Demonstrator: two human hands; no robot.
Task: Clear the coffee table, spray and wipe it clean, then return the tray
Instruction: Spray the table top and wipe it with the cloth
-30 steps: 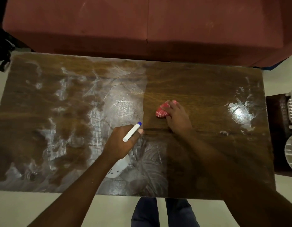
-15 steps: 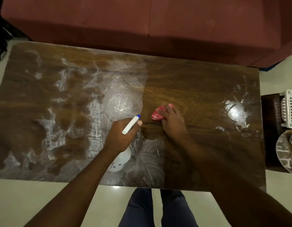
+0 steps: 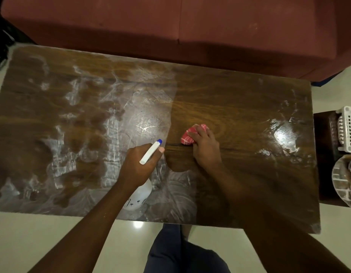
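The dark wooden coffee table (image 3: 239,99) fills the view, its left half streaked with white wet smears. My left hand (image 3: 140,164) grips a white spray bottle (image 3: 140,197) with a blue-tipped nozzle, held over the table's front middle. My right hand (image 3: 205,147) presses a red and white checked cloth (image 3: 187,137) flat on the table just right of centre. A smaller wet patch (image 3: 282,134) shines near the right end.
A dark red sofa (image 3: 190,26) runs along the table's far side. To the right, a low dark stand (image 3: 326,154) carries a white plastic basket (image 3: 349,131) and a clear round tray (image 3: 344,180). My legs (image 3: 180,251) stand on pale floor at the near edge.
My right hand slid the cloth slightly to the left, closer to the bottle's nozzle. My left hand kept its hold on the bottle in about the same place.
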